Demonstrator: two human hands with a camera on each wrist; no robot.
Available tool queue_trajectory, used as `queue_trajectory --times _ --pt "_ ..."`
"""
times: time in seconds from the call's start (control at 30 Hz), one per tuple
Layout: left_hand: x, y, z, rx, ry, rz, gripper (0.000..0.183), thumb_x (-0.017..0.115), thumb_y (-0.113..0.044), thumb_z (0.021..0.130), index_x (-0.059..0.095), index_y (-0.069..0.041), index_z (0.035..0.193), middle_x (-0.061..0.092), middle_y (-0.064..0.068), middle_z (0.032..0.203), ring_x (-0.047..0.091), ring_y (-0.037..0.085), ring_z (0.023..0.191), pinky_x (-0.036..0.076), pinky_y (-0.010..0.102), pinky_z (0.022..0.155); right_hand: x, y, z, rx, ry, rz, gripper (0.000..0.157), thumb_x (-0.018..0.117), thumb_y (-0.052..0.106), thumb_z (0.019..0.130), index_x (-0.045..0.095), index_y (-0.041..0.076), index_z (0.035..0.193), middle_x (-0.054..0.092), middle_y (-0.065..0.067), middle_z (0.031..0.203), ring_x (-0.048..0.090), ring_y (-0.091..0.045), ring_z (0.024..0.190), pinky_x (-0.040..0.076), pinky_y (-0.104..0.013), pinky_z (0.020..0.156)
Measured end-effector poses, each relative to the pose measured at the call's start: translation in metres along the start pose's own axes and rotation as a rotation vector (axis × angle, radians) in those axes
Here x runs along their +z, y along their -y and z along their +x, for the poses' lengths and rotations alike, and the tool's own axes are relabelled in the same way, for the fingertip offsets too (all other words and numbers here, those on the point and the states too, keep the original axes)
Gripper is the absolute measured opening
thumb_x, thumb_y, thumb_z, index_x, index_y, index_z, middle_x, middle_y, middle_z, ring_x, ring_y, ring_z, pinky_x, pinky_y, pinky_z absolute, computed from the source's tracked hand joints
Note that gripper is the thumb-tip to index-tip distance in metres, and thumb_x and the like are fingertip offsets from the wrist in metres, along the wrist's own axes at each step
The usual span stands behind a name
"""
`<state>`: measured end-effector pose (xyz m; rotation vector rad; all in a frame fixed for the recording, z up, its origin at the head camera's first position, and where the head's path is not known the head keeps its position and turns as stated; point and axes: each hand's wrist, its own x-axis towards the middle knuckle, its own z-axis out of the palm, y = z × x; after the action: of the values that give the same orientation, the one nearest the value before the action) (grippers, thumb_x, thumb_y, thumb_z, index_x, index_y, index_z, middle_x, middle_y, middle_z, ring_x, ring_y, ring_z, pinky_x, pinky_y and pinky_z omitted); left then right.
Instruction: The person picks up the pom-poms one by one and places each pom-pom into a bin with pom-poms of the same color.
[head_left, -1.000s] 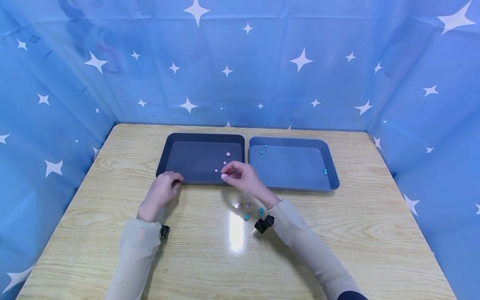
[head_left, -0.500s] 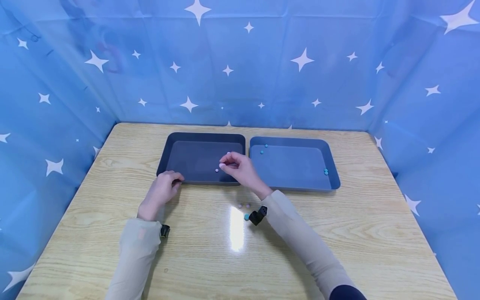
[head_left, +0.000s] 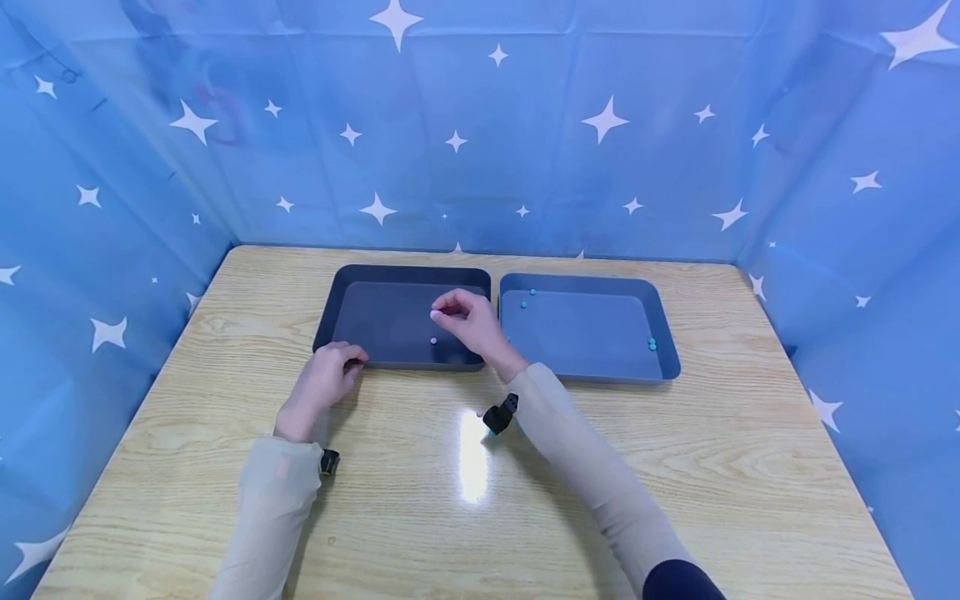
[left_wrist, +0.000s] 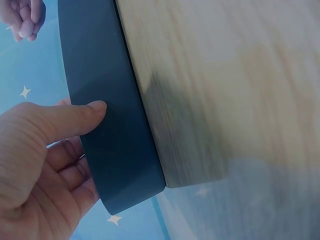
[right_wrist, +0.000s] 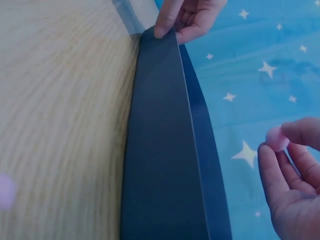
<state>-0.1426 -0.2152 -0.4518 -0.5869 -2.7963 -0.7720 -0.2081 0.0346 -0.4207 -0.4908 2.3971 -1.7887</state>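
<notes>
Over the dark tray [head_left: 375, 317], my right hand [head_left: 474, 327] pinches a small pink ball [right_wrist: 276, 139] between thumb and fingertips. The ball is clear of the tray floor. My left hand [head_left: 330, 375] holds the tray's near-left rim. In the left wrist view its thumb lies on the outer face of the tray wall [left_wrist: 120, 160], with the other fingers behind the wall. One pale pink ball [head_left: 433, 341] shows on the tray floor; my right hand covers part of that floor.
A blue tray [head_left: 585, 329] stands to the right, with several teal balls [head_left: 652, 343] inside. On the wooden table [head_left: 390, 500], balls lie partly hidden under the right wrist's black camera [head_left: 501, 414]. A pink ball [right_wrist: 6, 191] shows there. Starry blue cloth surrounds the table.
My right hand has moved away from me and slightly left, deeper over the dark tray, still pinching the pink ball. My left hand has stayed on the rim.
</notes>
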Motion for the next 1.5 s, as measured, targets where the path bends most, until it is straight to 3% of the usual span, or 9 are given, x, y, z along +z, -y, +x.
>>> queue_trajectory --times 0.23,0.43,1.03,1.5 --pt "-0.001 0.000 0.001 -0.006 0.011 0.001 0.011 0.065 0.010 0.079 0.069 0.002 0.085 0.064 0.015 0.081 0.062 0.032 0.079 0.052 0.044 0.071 0.002 0.001 0.014 0.004 -0.022 -0.046 0.011 0.066 0.013 0.088 0.066 0.006 0.096 0.066 -0.007 0.093 0.060 -0.017 0.082 0.051 -0.024 0.069" --pt "-0.001 0.000 0.000 -0.005 0.013 -0.002 0.011 0.064 0.010 0.079 0.069 0.001 0.085 0.064 0.015 0.080 0.062 0.032 0.079 0.052 0.044 0.071 0.007 0.001 0.021 0.052 -0.012 -0.013 0.011 0.066 0.013 0.088 0.066 0.005 0.096 0.066 -0.007 0.092 0.059 -0.017 0.081 0.049 -0.023 0.068" --pt "-0.002 -0.002 0.000 -0.021 0.020 -0.005 0.013 0.064 0.011 0.078 0.069 0.002 0.086 0.065 0.014 0.083 0.063 0.033 0.081 0.052 0.044 0.072 0.020 -0.008 0.033 0.209 -0.082 -0.052 0.015 0.066 0.006 0.086 0.065 0.001 0.100 0.064 -0.010 0.098 0.059 -0.021 0.087 0.050 -0.028 0.076" --pt "-0.001 0.000 0.000 -0.014 0.007 -0.011 0.012 0.064 0.010 0.079 0.069 0.003 0.087 0.066 0.015 0.084 0.063 0.033 0.081 0.052 0.044 0.072 0.008 0.004 0.021 0.168 -0.068 0.000 0.018 0.066 0.009 0.087 0.065 0.000 0.103 0.064 -0.007 0.097 0.057 -0.019 0.083 0.047 -0.023 0.068"
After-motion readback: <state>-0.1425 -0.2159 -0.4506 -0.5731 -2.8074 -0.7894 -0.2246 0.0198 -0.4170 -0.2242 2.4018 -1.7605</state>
